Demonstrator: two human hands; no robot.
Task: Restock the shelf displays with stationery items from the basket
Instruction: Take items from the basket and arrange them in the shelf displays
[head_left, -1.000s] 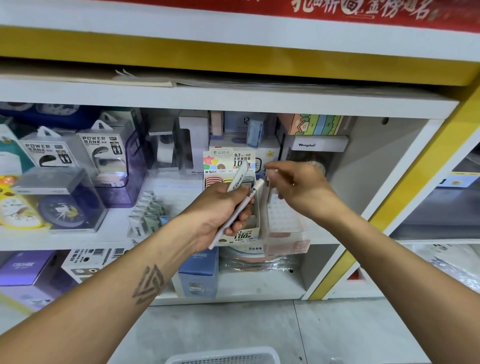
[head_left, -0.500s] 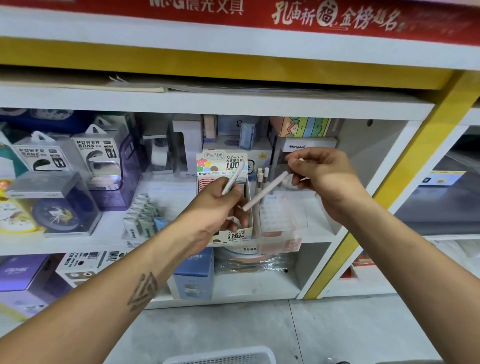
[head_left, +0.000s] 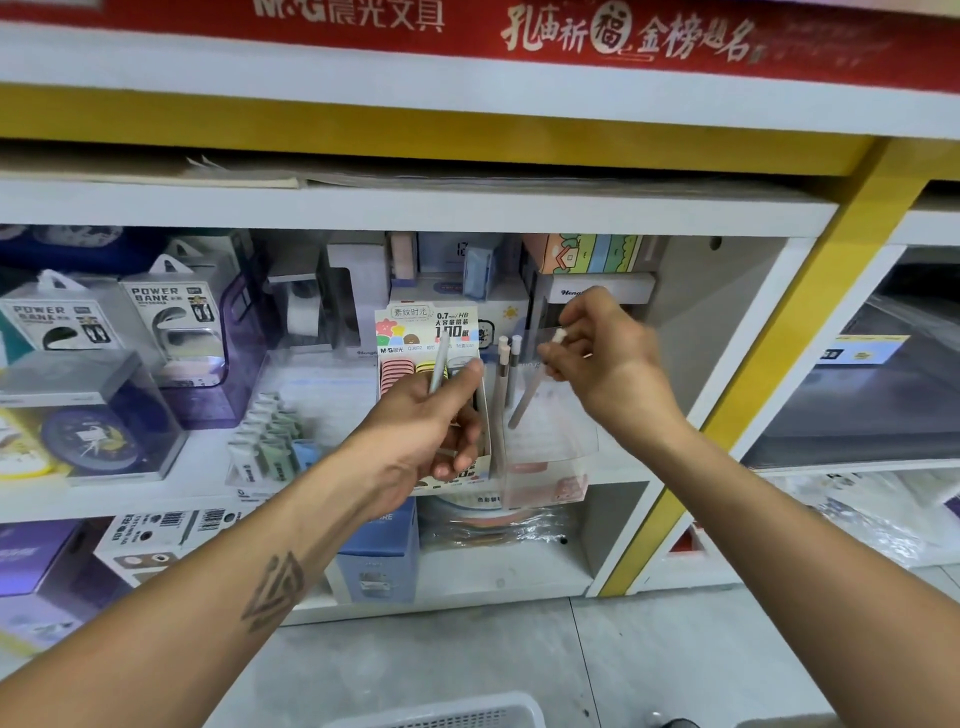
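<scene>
Head view: right hand (head_left: 605, 358) pinches a pen (head_left: 525, 404) steeply tilted, tip down-left.

Both my forearms bare, no sleeves, no watch or rings visible. Left forearm (head_left: 218, 597), lower left of frame: dark tattoo (head_left: 275, 590) of nested triangles. Right forearm (head_left: 779, 530), lower right: unmarked.

One white pen (head_left: 524, 402) leans, its tip inside the clear box (head_left: 550, 441) on the shelf (head_left: 332, 410). Two pens (head_left: 508, 364) stand straight up there. Another pen (head_left: 439, 364) points up, left of the box.
</scene>
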